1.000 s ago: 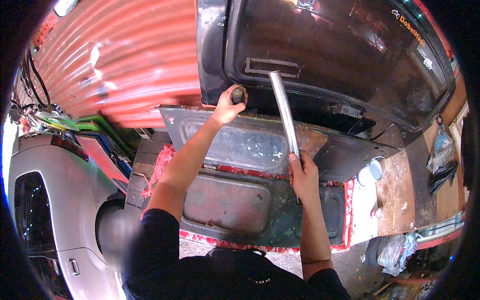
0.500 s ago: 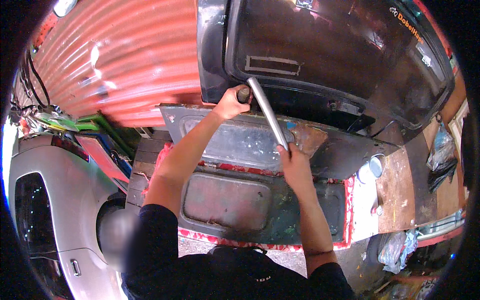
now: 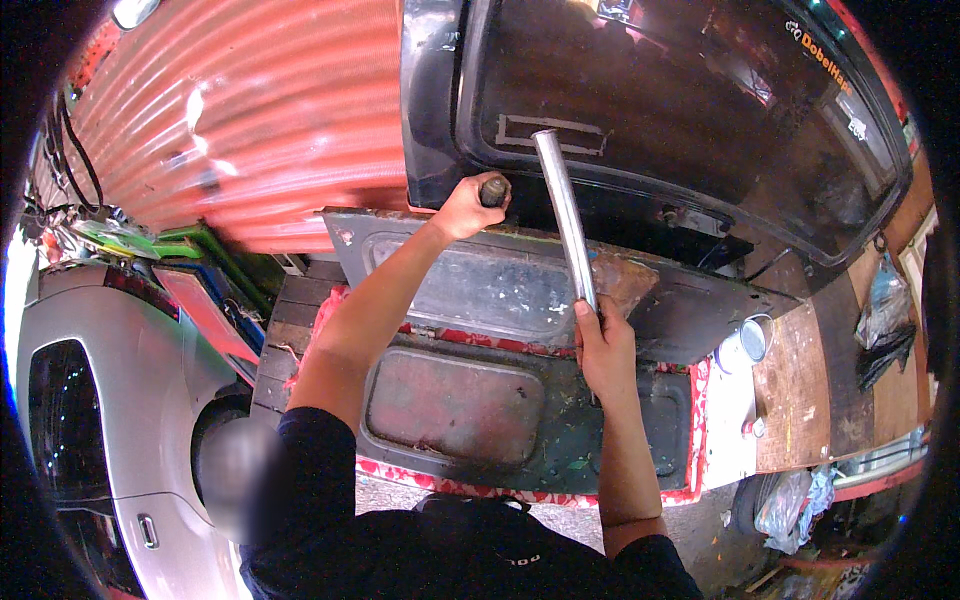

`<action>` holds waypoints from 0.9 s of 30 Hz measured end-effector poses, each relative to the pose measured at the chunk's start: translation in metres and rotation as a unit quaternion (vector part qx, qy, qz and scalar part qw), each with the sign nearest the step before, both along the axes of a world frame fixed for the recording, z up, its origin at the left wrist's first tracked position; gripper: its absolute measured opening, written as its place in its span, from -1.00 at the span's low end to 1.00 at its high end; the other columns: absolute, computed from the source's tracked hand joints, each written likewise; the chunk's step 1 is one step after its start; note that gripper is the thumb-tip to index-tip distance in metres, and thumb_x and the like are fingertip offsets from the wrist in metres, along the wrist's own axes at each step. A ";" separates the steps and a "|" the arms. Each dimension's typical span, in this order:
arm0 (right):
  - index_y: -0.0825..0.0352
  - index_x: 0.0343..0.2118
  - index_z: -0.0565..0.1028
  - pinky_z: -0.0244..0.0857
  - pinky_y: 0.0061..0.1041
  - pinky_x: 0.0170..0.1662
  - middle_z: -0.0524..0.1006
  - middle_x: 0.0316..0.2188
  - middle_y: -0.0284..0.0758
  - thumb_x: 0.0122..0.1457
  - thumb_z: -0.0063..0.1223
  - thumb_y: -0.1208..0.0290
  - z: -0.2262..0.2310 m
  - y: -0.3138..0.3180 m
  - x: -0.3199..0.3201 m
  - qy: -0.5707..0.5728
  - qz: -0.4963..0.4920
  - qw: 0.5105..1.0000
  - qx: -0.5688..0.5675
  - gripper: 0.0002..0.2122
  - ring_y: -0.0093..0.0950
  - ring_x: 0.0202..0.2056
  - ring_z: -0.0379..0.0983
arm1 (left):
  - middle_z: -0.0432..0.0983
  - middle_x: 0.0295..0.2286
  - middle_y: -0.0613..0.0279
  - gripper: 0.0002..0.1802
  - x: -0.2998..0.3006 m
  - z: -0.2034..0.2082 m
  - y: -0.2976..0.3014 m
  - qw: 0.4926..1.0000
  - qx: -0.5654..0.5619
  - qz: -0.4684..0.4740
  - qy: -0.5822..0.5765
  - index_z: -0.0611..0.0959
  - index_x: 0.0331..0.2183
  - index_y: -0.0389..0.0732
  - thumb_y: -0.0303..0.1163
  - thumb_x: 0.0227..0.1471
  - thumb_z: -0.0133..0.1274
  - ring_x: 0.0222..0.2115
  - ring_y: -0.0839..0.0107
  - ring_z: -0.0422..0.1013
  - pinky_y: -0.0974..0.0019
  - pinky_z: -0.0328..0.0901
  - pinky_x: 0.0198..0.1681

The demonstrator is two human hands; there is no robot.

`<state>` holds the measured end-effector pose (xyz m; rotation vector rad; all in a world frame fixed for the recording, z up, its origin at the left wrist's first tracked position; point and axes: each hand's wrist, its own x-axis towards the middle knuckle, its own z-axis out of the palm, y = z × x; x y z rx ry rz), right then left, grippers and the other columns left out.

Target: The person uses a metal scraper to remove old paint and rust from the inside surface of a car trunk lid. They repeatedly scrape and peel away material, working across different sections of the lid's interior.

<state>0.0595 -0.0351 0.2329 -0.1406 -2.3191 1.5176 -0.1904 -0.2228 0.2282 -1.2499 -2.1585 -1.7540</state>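
My left hand [image 3: 465, 211] is closed around a dark cylindrical piece [image 3: 493, 191] with a rounded end facing up; its lower part is hidden in my fist. That fist is at the upper edge of a worn dark vehicle panel [image 3: 450, 285], just below the black vehicle's rear. My right hand [image 3: 606, 347] grips the lower end of a silver metal pipe [image 3: 565, 210]. The pipe slants up and to the left, its far end apart from the dark piece. A second dark panel [image 3: 450, 405] lies nearer to me, on red-and-white patterned cloth.
The black vehicle with a large dark window [image 3: 680, 90] stands ahead. Red corrugated sheeting [image 3: 290, 130] rises at the left, above a silver car [image 3: 150, 400]. A white bucket [image 3: 741, 345] stands right of the panels. Plastic bags [image 3: 885, 310] hang at the far right.
My right hand has shifted right and a little toward me. The pipe's far end has swung up and right, away from the dark piece. My left hand stays almost in place.
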 end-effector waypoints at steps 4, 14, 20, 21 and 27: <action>0.43 -0.26 0.45 0.26 -0.39 -0.42 0.44 -0.63 -0.16 0.24 -0.05 0.16 0.005 0.000 -0.001 -0.035 -0.009 0.999 0.012 -0.66 -0.36 -0.56 0.38 | 0.40 -0.52 0.41 -0.77 0.002 0.000 0.001 0.999 -0.013 -0.012 -0.041 0.51 -0.43 -0.24 -0.61 -0.30 0.08 -0.46 0.61 0.29 0.46 0.24 -0.35; 0.45 -0.34 0.41 0.21 -0.29 -0.49 0.43 -0.65 -0.12 0.25 -0.07 0.20 -0.020 0.003 -0.016 0.022 -0.058 0.981 0.184 -0.68 -0.21 -0.59 0.41 | 0.34 -0.60 0.39 -0.83 0.005 0.008 -0.002 0.999 -0.047 0.012 -0.017 0.49 -0.49 -0.24 -0.57 -0.30 0.09 -0.56 0.57 0.25 0.43 0.24 -0.47; 0.42 -0.20 0.45 0.28 -0.35 -0.38 0.47 -0.57 -0.10 0.25 -0.06 0.18 0.010 -0.011 -0.001 -0.011 -0.020 0.999 0.031 -0.67 -0.26 -0.52 0.41 | 0.36 -0.59 0.35 -0.82 -0.006 0.003 -0.002 1.000 -0.029 -0.001 0.005 0.49 -0.48 -0.24 -0.55 -0.29 0.11 -0.54 0.55 0.24 0.38 0.24 -0.45; 0.41 -0.20 0.45 0.28 -0.36 -0.39 0.47 -0.57 -0.11 0.25 -0.06 0.18 0.008 -0.010 -0.005 -0.007 -0.013 0.999 0.038 -0.67 -0.29 -0.53 0.40 | 0.36 -0.59 0.35 -0.81 -0.005 0.003 0.000 1.000 -0.021 -0.002 -0.003 0.49 -0.48 -0.25 -0.55 -0.29 0.11 -0.54 0.54 0.24 0.38 0.24 -0.44; 0.36 -0.34 0.43 0.13 -0.55 -0.57 0.36 -0.67 -0.38 0.26 -0.06 0.20 0.000 -0.010 -0.011 0.021 -0.005 0.999 0.043 -0.73 -0.59 -0.64 0.27 | 0.37 -0.58 0.35 -0.81 -0.009 -0.002 0.002 1.000 -0.001 -0.008 -0.005 0.50 -0.46 -0.26 -0.55 -0.28 0.11 -0.52 0.55 0.25 0.40 0.24 -0.42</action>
